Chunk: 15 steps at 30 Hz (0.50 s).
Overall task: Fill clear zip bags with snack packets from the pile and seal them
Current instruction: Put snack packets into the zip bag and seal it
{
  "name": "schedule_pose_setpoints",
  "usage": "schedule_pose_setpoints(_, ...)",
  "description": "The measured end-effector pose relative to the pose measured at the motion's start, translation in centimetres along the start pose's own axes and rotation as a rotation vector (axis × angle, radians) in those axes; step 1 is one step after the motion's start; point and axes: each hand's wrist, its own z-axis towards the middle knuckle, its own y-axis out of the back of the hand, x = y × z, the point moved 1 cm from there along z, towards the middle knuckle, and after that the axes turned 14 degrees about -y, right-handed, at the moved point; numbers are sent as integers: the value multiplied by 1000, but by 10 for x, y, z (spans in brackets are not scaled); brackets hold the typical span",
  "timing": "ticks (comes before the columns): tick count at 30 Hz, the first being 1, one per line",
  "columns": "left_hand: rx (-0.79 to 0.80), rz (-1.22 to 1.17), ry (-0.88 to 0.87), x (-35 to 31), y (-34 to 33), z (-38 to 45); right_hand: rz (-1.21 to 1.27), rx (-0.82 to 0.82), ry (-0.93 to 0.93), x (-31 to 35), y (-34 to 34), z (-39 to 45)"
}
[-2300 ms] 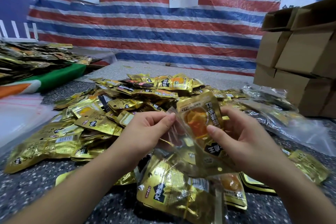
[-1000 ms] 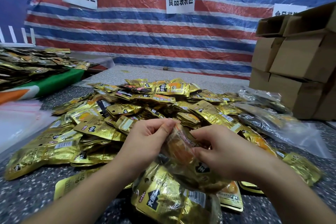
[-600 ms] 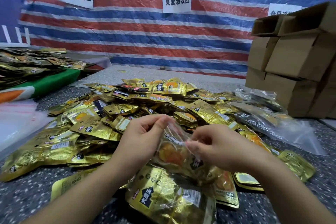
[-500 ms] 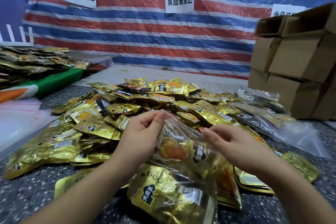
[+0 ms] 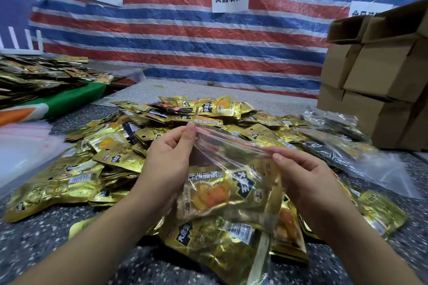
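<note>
Speckled table (image 5: 34, 245) against striped tarp (image 5: 185, 41) wall

clear zip bag (image 5: 231, 152) | holds gold packets (image 5: 215, 192) | above pile (image 5: 111, 157)

Snack packets (image 5: 76, 183): gold foil, black logos, orange print. Tabletop (image 5: 27, 243): grey, white-speckled. Tarpaulin backdrop (image 5: 185, 37): red, blue, white stripes. Cardboard boxes (image 5: 370, 81): plain brown

The snack packet (image 5: 215, 190) now sits fully inside the clear zip bag (image 5: 231, 152). The left hand (image 5: 169, 157) and right hand (image 5: 308, 180) have moved apart, each pinching an end of the bag's mouth and drawing it taut.
</note>
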Motion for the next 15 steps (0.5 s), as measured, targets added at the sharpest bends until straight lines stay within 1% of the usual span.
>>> schedule_pose_setpoints(5,35,28,-51,-3,-1,-1,-106,-23,57,4,-1,-2)
schedule_pose_setpoints(7,55,31,-78,-4,-1,0,-20,-5,66,5,-1,-3)
schedule_pose_setpoints(10,69,33,-85,-4,0,1,213,66,21,8,-5,-5)
schedule_pose_setpoints(12,115,65,-16,-3,1,2,276,87,-2,8,-6,-5)
schedule_pose_setpoints(13,165,97,37,-2,2,3,299,83,-11,9,-6,-4)
schedule_pose_setpoints(15,334,191,152,0,5,1,361,61,-24,10,-4,-3)
